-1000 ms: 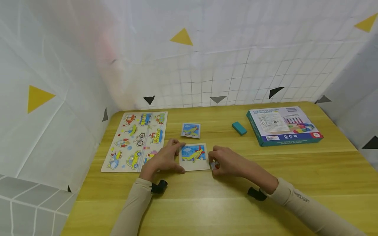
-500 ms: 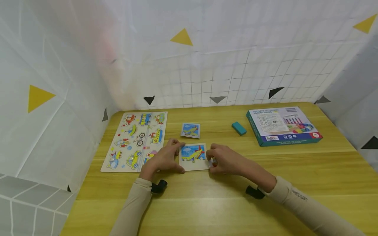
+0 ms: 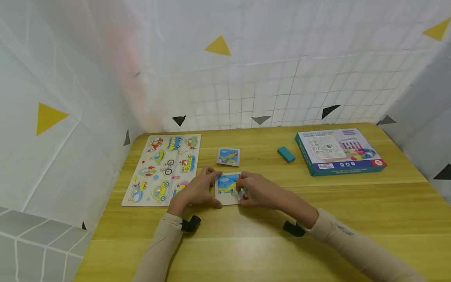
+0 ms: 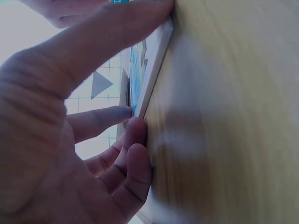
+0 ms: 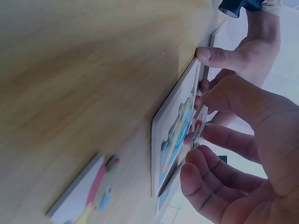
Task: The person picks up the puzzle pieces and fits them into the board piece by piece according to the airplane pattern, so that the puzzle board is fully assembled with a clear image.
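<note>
In the head view, a small wooden puzzle board [image 3: 229, 199] with a partly filled airplane picture lies mid-table. My left hand [image 3: 201, 188] holds its left side, thumb at the near corner and index finger at the far one; the left wrist view shows the thumb [image 4: 117, 28] along the board's edge. My right hand [image 3: 261, 191] is over the board's right part, pinching a small jigsaw piece [image 5: 198, 127] between thumb and fingers. That hand hides the right side of the picture. Another jigsaw piece [image 5: 81, 196] lies on the table in the right wrist view.
An airplane picture card [image 3: 228, 156] lies just beyond the board. To the left is a large vehicle peg puzzle [image 3: 163, 168], partly behind my left hand. A teal block [image 3: 286, 154] and a flat toy box [image 3: 340, 150] are at the back right, before a white curtain.
My right hand has moved left with the jigsaw piece, from beside the board to above its right part. The left hand keeps its place on the board.
</note>
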### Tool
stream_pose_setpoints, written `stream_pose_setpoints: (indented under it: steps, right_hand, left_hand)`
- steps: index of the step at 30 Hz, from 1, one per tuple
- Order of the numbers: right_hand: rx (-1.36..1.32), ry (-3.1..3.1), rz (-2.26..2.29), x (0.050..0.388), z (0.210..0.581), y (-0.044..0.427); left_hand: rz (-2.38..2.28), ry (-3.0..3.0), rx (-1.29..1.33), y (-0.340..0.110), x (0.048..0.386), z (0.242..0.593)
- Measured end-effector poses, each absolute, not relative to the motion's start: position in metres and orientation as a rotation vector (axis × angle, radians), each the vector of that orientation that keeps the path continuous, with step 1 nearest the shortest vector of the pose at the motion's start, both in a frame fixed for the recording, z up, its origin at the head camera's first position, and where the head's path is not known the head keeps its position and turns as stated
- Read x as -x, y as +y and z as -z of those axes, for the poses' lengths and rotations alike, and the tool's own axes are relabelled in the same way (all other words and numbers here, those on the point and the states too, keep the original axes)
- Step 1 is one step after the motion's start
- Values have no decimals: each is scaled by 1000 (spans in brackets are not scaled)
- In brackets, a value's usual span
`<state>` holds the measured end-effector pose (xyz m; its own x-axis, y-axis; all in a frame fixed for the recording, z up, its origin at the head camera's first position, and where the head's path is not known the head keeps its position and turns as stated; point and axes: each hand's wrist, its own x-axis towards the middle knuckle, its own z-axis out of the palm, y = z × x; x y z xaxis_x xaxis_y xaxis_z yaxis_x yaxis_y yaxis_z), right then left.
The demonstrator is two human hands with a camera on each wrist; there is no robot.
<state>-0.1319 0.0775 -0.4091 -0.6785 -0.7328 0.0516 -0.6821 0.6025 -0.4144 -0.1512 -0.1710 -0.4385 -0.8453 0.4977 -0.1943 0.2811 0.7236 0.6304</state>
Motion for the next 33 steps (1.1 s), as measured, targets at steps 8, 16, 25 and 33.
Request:
stream_pose_setpoints:
  steps: [8,16,25,33]
  right_hand:
    - [1204,2680,615,138,413,64]
    - [1269,2663,635,142,418,54]
    - [1286,2649,627,143,419,42]
    - [1327,2635,605,145,421,33]
  left_hand:
    - [-853,2567,-636,-172,152,440]
    - [-852,2562,-649,-173,152,440]
    - [-857,2552,-653,-173,151,438]
    - [-863,2554,-693,-174,151,436]
